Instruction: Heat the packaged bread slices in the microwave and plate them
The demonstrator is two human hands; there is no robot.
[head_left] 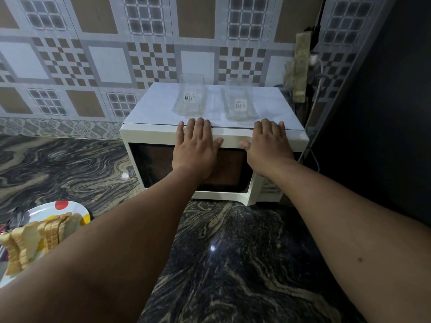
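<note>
Bread slices (35,238) stacked on plate (77,206) at my far left, on counter (233,264), well apart from microwave (144,134). I see door shut. My left hand (196,145) and right hand (265,145) flat on door top edge, fingers spread, gripping nothing. Left hand nearer to bread; I judge it should reach there.

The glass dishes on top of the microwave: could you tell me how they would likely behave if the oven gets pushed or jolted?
The two glass dishes sit loose on the microwave's smooth white top, so they would probably slide rather than tip, being low and flat-bottomed. Clear glass is likely brittle, and a fall onto the stone counter could break one. Both sit close to the front edge, just beyond the fingertips.
</note>
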